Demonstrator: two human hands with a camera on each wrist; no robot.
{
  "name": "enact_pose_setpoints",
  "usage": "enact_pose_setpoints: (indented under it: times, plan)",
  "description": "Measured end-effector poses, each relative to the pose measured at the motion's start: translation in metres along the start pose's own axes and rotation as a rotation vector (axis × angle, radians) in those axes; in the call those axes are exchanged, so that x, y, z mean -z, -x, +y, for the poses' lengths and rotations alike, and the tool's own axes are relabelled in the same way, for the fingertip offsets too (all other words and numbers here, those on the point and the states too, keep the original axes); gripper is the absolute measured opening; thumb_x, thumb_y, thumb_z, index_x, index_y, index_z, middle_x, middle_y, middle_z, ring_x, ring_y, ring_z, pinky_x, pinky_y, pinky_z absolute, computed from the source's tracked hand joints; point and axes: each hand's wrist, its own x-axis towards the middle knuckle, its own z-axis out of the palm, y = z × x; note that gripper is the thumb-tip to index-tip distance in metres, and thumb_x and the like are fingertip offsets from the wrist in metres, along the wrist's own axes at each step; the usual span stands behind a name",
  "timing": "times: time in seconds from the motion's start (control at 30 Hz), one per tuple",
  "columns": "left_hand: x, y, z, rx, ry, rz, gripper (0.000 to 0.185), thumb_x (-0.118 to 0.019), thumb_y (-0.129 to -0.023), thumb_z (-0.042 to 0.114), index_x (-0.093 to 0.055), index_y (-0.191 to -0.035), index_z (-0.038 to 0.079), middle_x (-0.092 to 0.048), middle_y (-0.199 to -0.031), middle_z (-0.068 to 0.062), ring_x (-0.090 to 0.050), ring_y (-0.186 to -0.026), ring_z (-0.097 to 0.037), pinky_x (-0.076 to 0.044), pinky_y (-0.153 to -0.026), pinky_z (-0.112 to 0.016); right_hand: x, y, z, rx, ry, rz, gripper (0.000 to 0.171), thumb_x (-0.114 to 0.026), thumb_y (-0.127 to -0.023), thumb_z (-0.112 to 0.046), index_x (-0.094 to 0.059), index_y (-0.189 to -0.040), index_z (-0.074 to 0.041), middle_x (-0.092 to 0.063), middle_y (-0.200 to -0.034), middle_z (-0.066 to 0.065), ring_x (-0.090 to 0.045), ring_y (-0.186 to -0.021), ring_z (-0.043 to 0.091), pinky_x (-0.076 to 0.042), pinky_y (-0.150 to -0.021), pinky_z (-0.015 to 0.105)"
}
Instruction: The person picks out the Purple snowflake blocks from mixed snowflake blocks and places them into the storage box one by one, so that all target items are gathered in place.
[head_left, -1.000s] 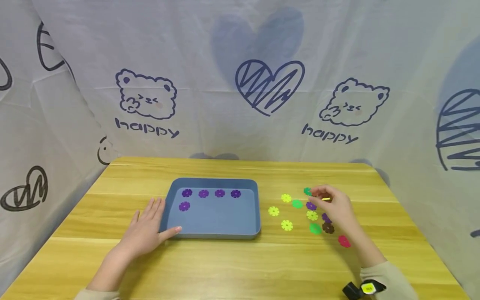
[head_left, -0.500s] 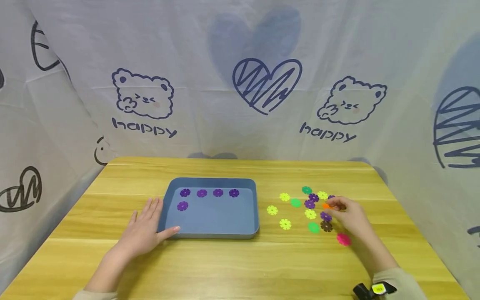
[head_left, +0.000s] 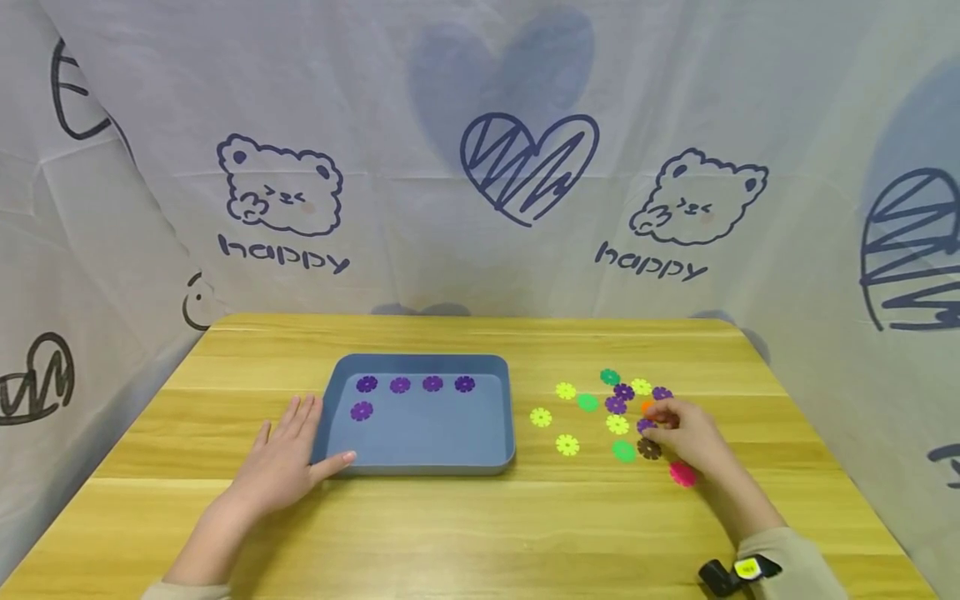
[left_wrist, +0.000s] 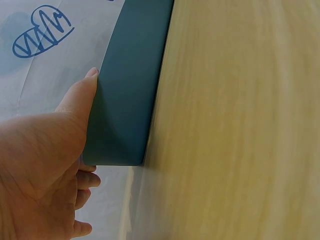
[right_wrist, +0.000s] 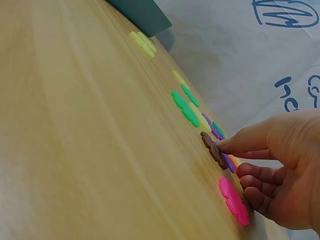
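The right hand (head_left: 690, 437) pinches a purple flower (head_left: 646, 426) among the flowers on the bench (head_left: 480, 525). The left hand (head_left: 288, 458) lies flat, fingers straight, thumb against the tray (head_left: 420, 465).

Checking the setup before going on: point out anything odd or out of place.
Nothing stands out. Five purple discs lie neatly in the blue tray; the other discs lie flat, scattered on the table.
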Motion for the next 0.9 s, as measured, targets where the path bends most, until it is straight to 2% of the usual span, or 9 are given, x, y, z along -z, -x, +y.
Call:
enact_pose_setpoints:
  times: [0.2,0.57,0.9]
  plan:
    - [0.0011,-0.0004,-0.0005,0.0,-0.004,0.001,0.107,-0.048,-0.087,0.072,-0.014,-0.153,-0.006,-0.012,-0.16,-0.029,-0.008,-0.148,-0.047,-0.007,-0.113,-0.073,0.0009,0.0013,-0.0046,-0.001,0.037,-0.029,0.023,-0.072,-0.087,-0.013,-0.065,-0.105,-0.001,-0.068,-0.095,0.012,-0.055,-0.081,0.017,-0.046,-0.069,0.027]
    - [-0.0018,-0.0027,-0.0034,-0.006,-0.004,0.004,0.107,-0.049,-0.088,0.071,-0.015,-0.153,-0.007,-0.011,-0.16,-0.029,-0.008,-0.148,-0.047,-0.006,-0.113,-0.073,-0.0024,0.0013,-0.0071,-0.046,0.044,-0.019,0.023,-0.072,-0.087,-0.016,-0.064,-0.103,-0.002,-0.065,-0.092,0.009,-0.058,-0.081,0.018,-0.047,-0.071,0.028]
    - [-0.0001,-0.0019,-0.0021,-0.004,-0.013,0.008,0.106,-0.049,-0.088,0.071,-0.017,-0.153,-0.007,-0.013,-0.16,-0.029,-0.009,-0.148,-0.048,-0.008,-0.113,-0.073,-0.0017,0.001,-0.0093,-0.064,-0.025,-0.008,0.022,-0.071,-0.085,-0.009,-0.063,-0.102,0.002,-0.059,-0.088,0.008,-0.053,-0.078,0.017,-0.046,-0.066,0.025]
